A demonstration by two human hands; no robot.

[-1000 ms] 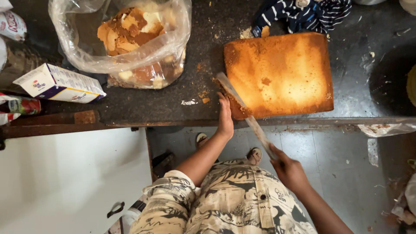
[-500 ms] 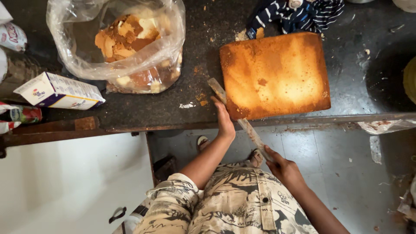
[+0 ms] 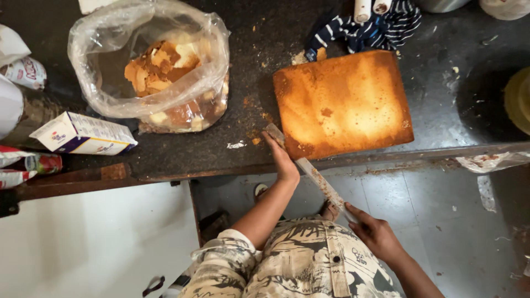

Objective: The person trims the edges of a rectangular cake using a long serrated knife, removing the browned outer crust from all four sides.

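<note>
Knife (image 3: 312,172) handle hidden inside right hand (image 3: 375,234) grip.

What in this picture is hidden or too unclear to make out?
- Knife, head view: its handle is hidden inside the right hand; the tip lies under the left hand.
- Plastic bag: cloudy film blurs the brown pieces inside.
- Yellow round thing: cut off by the right edge.
- Striped cloth: cut off by the top edge.

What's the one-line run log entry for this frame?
left hand: on knife blade at counter edge | right hand: grips knife handle end | cutting board: flat on counter | plastic bag: left of board
</note>
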